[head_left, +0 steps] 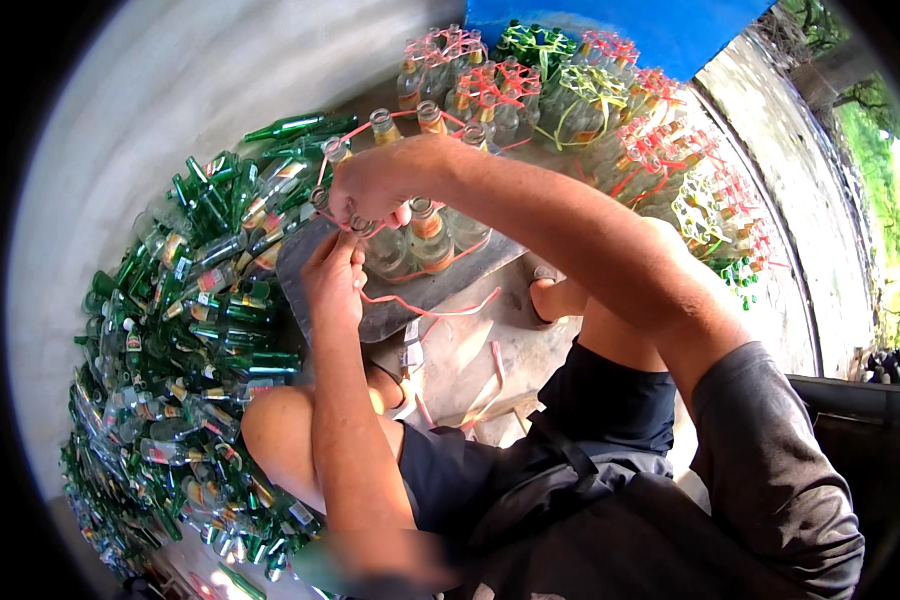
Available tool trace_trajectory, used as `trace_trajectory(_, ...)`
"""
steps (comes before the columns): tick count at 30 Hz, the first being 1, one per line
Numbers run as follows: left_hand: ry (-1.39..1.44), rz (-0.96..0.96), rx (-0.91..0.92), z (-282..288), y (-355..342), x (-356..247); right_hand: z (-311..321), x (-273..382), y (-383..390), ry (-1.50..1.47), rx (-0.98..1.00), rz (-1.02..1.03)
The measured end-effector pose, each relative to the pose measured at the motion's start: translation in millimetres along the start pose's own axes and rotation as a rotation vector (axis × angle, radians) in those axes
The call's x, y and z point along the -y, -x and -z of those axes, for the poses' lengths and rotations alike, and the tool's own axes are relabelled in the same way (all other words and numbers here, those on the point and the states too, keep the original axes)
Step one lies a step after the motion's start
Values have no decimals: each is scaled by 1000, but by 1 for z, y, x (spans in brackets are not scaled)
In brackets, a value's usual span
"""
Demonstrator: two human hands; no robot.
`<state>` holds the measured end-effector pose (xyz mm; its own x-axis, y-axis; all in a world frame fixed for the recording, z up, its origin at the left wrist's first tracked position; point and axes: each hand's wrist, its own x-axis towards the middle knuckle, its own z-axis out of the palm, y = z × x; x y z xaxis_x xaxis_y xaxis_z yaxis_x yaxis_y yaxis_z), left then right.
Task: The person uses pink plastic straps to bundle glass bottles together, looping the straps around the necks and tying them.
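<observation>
A cluster of clear glass bottles [425, 235] stands upright on a grey slab [440, 290] in front of my knees. A pink plastic strap [440, 310] runs around their necks and trails loose over the slab. My left hand [332, 280] pinches the strap at the near bottle necks. My right hand [370, 185] reaches across from the right and grips the strap on top of the same cluster. Both hands touch the bottle necks at the cluster's left side.
A big heap of loose green and clear bottles [185, 330] lies to my left. Tied bundles of bottles [610, 120] with pink and yellow straps stand behind and to the right. My bare knees and a foot [560, 295] flank the slab. A blue sheet [620, 25] is at the back.
</observation>
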<state>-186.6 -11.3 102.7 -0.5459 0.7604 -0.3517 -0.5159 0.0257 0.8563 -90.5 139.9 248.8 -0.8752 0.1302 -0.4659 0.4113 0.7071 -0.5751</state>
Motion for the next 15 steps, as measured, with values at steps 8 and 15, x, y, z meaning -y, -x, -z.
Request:
trace_trajectory(8,-22,-50,-113,-14,1,-3,1,15,-2,340,-24,54)
trace_trajectory(15,-81,-134,-136,-19,-2,-1,5,19,0,502,-112,69)
